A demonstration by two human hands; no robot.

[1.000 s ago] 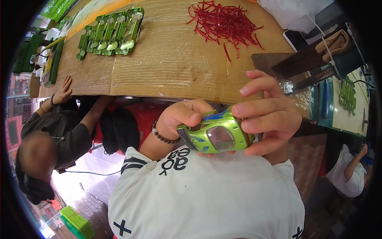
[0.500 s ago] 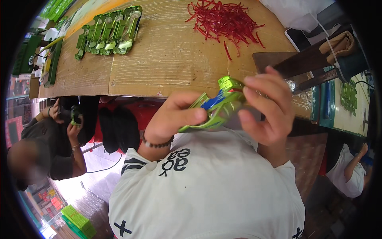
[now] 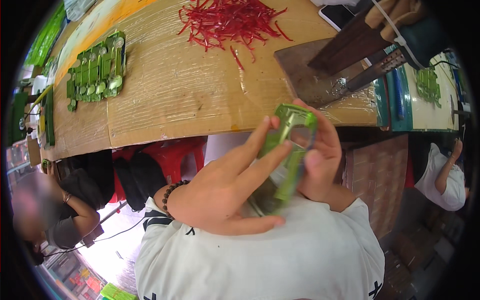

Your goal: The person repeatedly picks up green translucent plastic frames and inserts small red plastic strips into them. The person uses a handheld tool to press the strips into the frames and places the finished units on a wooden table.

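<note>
Both of my hands hold a small green plastic piece with a clear window [image 3: 289,145], turned on edge in front of my white shirt. My left hand [image 3: 225,185], with a dark bead bracelet at the wrist, supports it from the left with fingers stretched along it. From the right, my right hand [image 3: 320,150] pinches it, thumb on its near side. The piece hangs below the near edge of the cardboard-covered table [image 3: 190,100].
A row of green pieces [image 3: 97,70] lies at the table's left. A heap of red strips [image 3: 230,20] lies at the back. A metal tool with wooden handles [image 3: 345,65] rests at the right. A seated person [image 3: 60,210] is at the left, another [image 3: 442,175] at the right.
I have turned the green piece from lying flat, window toward me, to standing on edge. My left hand has opened along its side and both hands sit slightly higher.
</note>
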